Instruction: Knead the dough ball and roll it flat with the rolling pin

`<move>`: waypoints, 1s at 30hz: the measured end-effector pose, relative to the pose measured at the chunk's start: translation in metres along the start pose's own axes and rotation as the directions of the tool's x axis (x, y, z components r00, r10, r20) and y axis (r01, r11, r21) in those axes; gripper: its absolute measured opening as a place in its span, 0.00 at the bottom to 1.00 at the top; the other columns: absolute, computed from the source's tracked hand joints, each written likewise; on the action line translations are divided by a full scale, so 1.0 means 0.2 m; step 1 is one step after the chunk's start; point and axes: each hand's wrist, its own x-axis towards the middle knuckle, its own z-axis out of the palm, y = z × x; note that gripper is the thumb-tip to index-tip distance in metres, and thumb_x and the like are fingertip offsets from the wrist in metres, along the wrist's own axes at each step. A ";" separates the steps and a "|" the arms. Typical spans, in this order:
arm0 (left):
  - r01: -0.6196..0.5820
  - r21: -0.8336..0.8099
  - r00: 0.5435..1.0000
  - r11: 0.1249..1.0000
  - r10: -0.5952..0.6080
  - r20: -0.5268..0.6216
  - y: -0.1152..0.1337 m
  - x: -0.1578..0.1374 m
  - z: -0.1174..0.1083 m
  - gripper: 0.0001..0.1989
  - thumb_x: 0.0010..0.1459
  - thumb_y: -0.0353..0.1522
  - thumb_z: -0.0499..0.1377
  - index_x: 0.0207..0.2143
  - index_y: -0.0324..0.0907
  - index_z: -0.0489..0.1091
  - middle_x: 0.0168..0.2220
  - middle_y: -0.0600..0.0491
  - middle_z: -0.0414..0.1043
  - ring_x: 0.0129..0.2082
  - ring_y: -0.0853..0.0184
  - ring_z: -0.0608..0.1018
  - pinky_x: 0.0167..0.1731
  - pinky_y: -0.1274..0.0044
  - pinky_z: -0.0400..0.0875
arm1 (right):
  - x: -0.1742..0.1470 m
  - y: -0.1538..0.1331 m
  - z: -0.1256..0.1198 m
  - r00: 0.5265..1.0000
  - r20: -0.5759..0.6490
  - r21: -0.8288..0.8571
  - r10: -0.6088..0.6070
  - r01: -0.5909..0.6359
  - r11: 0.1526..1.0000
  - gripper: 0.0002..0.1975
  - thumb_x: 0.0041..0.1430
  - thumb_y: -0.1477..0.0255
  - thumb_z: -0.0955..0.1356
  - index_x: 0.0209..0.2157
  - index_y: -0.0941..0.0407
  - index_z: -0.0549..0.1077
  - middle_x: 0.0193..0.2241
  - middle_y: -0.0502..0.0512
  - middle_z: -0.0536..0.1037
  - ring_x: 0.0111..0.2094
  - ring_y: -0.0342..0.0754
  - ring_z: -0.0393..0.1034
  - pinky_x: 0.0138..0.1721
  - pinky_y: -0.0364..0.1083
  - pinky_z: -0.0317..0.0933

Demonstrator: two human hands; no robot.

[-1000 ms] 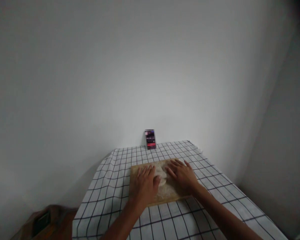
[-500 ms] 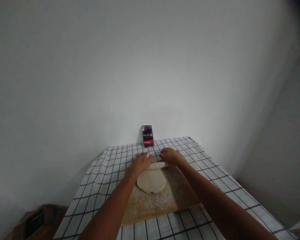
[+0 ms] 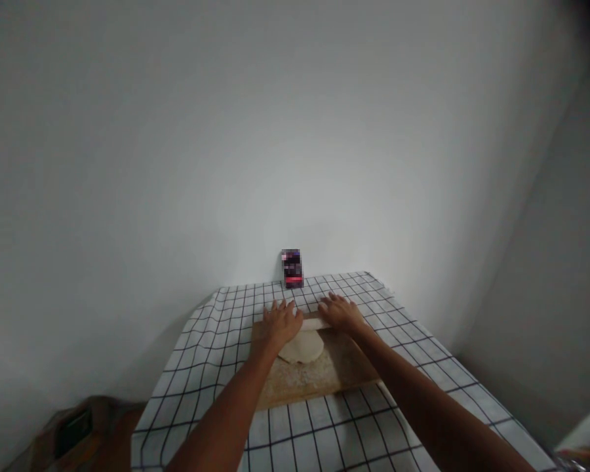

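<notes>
A pale rolling pin (image 3: 314,324) lies across the far part of a floury wooden board (image 3: 314,383). My left hand (image 3: 281,322) rests over the pin's left end, palm down, its fingers spread and pointing away from me. On the right end lies my right hand (image 3: 341,311), also palm down with fingers stretched forward. Both palms hide the pin's ends. A flat, roundish sheet of dough (image 3: 302,347) is on the board just on my side of the pin. Part of its left edge is hidden by my left hand and wrist.
A white cloth with dark grid lines (image 3: 201,354) covers the table. At its far edge a blurred dark box-like item (image 3: 292,269) stands against the pale wall (image 3: 295,144). A brown piece of furniture (image 3: 83,432) sits low at the left.
The view has shifted slightly, and the board appears smaller and farther off. Both hands' fingers look more stretched out over the rolling pin, and less of the dough sheet shows.
</notes>
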 end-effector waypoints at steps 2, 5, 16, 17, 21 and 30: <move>0.004 0.007 0.999 1.000 -0.003 -0.050 0.02 -0.07 0.00 0.30 0.76 0.48 0.45 0.72 0.48 0.65 0.75 0.46 0.63 0.76 0.48 0.60 0.73 0.49 0.52 | -0.08 -0.01 0.01 1.000 -0.029 0.000 0.011 -0.011 1.000 0.27 0.78 0.63 0.53 0.65 0.55 0.73 0.73 0.71 0.63 0.69 0.62 0.63 0.63 0.61 0.59; -0.024 0.004 0.995 1.000 0.025 -0.100 0.05 -0.17 -0.01 0.28 0.77 0.47 0.45 0.67 0.49 0.72 0.72 0.47 0.68 0.75 0.48 0.62 0.72 0.51 0.55 | -0.21 -0.04 0.04 0.993 -0.117 0.019 0.031 -0.029 0.999 0.27 0.79 0.62 0.53 0.59 0.55 0.77 0.73 0.69 0.64 0.67 0.61 0.65 0.63 0.60 0.59; -0.196 -0.031 0.964 0.980 0.187 -0.189 0.00 -0.44 -0.13 0.27 0.79 0.41 0.41 0.57 0.47 0.79 0.61 0.50 0.80 0.64 0.59 0.77 0.69 0.68 0.63 | -0.39 -0.14 -0.09 0.973 -0.230 0.018 0.006 -0.002 1.000 0.33 0.80 0.60 0.52 0.42 0.62 0.83 0.49 0.70 0.83 0.52 0.59 0.76 0.57 0.55 0.59; -0.190 -0.015 0.963 0.982 0.183 -0.199 -0.02 -0.46 -0.13 0.27 0.79 0.42 0.42 0.58 0.47 0.79 0.62 0.50 0.80 0.65 0.58 0.76 0.69 0.66 0.63 | -0.39 -0.16 -0.10 0.975 -0.223 0.018 -0.004 0.008 1.000 0.33 0.80 0.59 0.53 0.42 0.62 0.84 0.48 0.71 0.84 0.51 0.60 0.77 0.56 0.55 0.61; -0.172 0.046 0.954 0.984 0.178 -0.241 -0.12 -0.49 -0.10 0.24 0.78 0.40 0.44 0.59 0.47 0.77 0.63 0.48 0.79 0.66 0.56 0.75 0.70 0.62 0.63 | -0.39 -0.22 -0.07 0.983 -0.185 0.021 -0.008 0.012 1.000 0.28 0.78 0.61 0.56 0.48 0.62 0.82 0.49 0.73 0.84 0.52 0.63 0.77 0.52 0.54 0.65; -0.101 0.189 0.974 0.977 0.136 -0.182 -0.22 -0.24 -0.09 0.20 0.77 0.34 0.48 0.54 0.46 0.80 0.46 0.43 0.84 0.47 0.57 0.84 0.48 0.68 0.78 | -0.16 -0.21 -0.05 0.995 -0.103 0.071 0.016 -0.009 0.997 0.24 0.77 0.64 0.56 0.52 0.58 0.80 0.53 0.68 0.82 0.55 0.60 0.78 0.55 0.54 0.65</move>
